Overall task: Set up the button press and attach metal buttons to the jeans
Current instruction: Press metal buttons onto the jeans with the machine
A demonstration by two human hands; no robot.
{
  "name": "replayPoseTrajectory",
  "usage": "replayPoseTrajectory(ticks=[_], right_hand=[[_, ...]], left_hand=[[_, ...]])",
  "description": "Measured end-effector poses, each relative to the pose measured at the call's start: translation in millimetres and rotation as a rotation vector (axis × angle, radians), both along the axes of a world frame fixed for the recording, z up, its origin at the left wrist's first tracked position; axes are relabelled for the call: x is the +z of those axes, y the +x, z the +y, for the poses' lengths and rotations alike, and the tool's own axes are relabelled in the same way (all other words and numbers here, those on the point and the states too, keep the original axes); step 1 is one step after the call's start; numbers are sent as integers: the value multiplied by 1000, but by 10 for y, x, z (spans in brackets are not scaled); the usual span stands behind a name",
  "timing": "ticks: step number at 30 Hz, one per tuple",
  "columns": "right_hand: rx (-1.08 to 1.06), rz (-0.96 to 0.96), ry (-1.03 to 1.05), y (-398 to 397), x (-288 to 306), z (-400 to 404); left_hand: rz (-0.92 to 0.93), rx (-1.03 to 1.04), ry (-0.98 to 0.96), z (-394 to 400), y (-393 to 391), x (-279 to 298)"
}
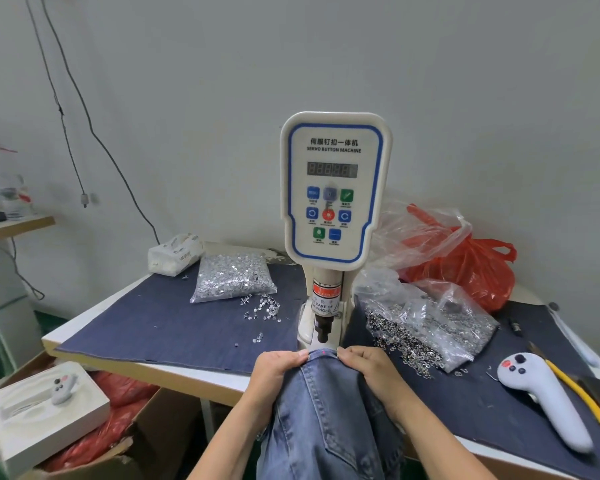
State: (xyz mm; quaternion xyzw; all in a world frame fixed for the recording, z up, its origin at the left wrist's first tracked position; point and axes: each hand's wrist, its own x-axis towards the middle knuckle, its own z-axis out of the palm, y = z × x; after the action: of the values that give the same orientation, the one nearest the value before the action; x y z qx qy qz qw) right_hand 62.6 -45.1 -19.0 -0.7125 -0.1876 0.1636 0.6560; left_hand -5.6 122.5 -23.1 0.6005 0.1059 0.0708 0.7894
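Observation:
A white servo button machine (335,188) stands at the middle of the table, its black punch (322,328) pointing down. Blue jeans (326,410) hang over the table's front edge, their top edge lying just under the punch with a small red mark on it. My left hand (278,372) pinches the jeans' edge on the left of the punch. My right hand (369,370) pinches it on the right. A clear bag of silver tacks (234,277) lies left of the machine, with loose tacks beside it. A bag of metal buttons (426,327) lies on the right.
Dark denim cloth (174,320) covers the table. A white handheld controller (548,400) and yellow-handled tool (579,393) lie at right. A red plastic bag (471,271) sits behind, a tissue pack (175,252) at back left. A cardboard box with a white tray (45,414) stands lower left.

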Motion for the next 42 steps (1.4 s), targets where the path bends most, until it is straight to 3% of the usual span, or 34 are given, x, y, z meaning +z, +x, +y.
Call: replayPoseTrajectory(ticks=[11,42], right_hand=[[31,14,85,44,-117,-21],[27,-32,159,52,-183,-23]], left_hand=[[-97,48,-22,-43,17,-50],[-123,24,24,16,98,-176]])
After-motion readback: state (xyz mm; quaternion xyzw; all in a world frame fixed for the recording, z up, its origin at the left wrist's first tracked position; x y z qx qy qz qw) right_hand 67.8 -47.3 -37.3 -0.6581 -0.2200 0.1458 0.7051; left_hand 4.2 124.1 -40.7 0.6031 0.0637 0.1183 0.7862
